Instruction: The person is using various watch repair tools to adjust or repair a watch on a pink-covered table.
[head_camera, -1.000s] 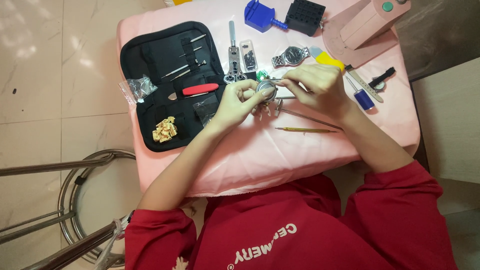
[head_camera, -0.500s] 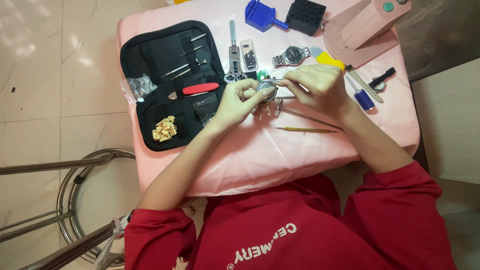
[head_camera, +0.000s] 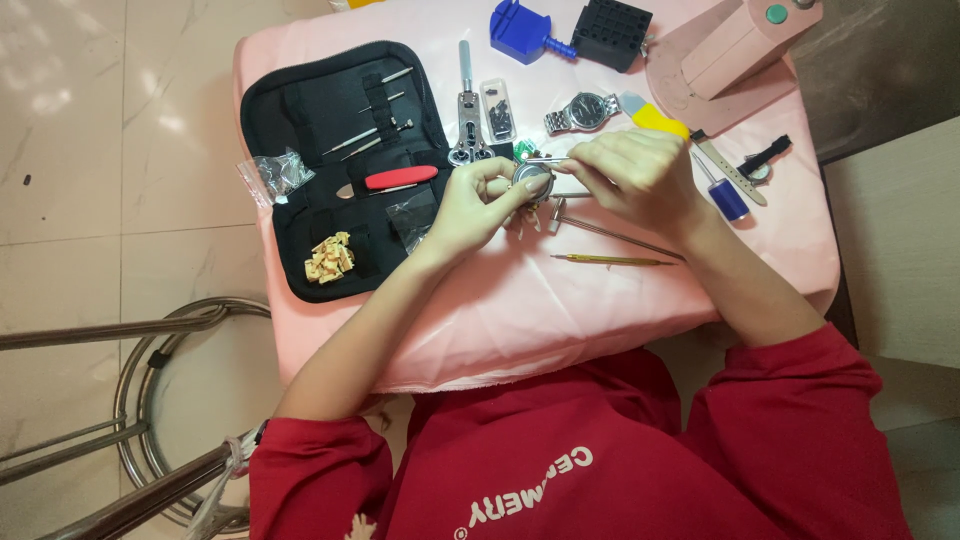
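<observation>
Two hands work one small round watch case over a pink surface.

The left hand (head_camera: 478, 205) pinches the watch case (head_camera: 531, 180) by its rim; the right hand (head_camera: 630, 172) grips one thin metal tool (head_camera: 545, 159) touching it. Beside them lie one open black tool pouch (head_camera: 340, 170) and one steel wristwatch (head_camera: 583, 110).
</observation>
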